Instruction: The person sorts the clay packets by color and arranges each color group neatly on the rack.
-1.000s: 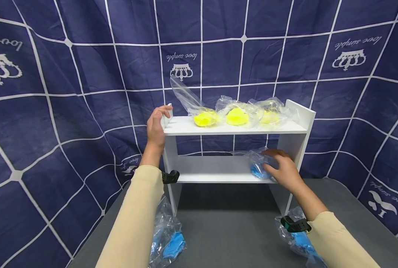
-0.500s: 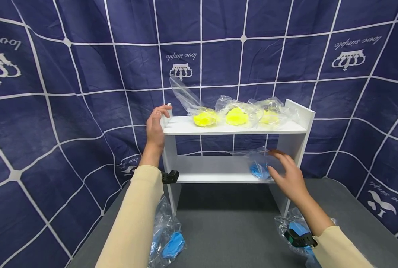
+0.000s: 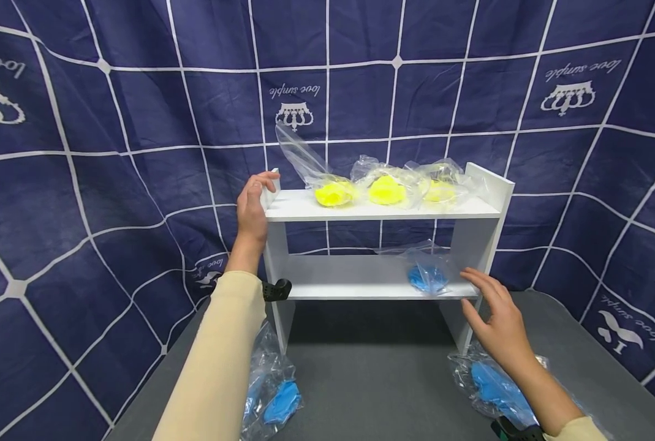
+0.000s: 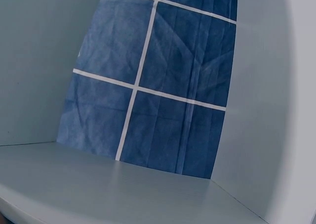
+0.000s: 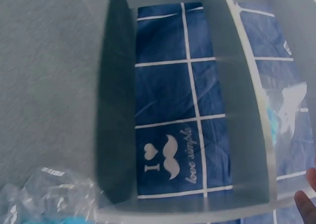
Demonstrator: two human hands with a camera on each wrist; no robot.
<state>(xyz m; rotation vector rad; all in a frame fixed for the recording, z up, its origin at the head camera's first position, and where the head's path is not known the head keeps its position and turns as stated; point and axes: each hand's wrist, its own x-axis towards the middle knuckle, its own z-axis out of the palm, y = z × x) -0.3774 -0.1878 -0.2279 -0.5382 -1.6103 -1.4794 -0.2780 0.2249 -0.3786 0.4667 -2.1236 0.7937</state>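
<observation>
My left hand (image 3: 253, 214) holds the top of the left side panel of a white two-tier shelf (image 3: 338, 275), its fingers curled over the edge. Just in front of the shelf's right side, my right hand (image 3: 498, 321) is apart from everything, fingers loosely spread. Left of it, a clear plastic bag with a blue item (image 3: 427, 278) lies at the right end of the lower tier. Along the upper tier are three clear bags with yellow items (image 3: 388, 190). In the right wrist view, fingertips (image 5: 305, 206) show near the shelf's edge; the left wrist view shows no hand.
Clear bags with blue items lie on the dark grey tabletop (image 3: 360, 386): one group (image 3: 282, 401) at front left, another (image 3: 498, 389) under the right forearm. A navy gridded cloth (image 3: 360, 104) hangs behind and at both sides.
My right hand has let go of the bag with the blue item and drawn back, right and toward me. The bag stays on the lower tier. My left hand keeps its hold.
</observation>
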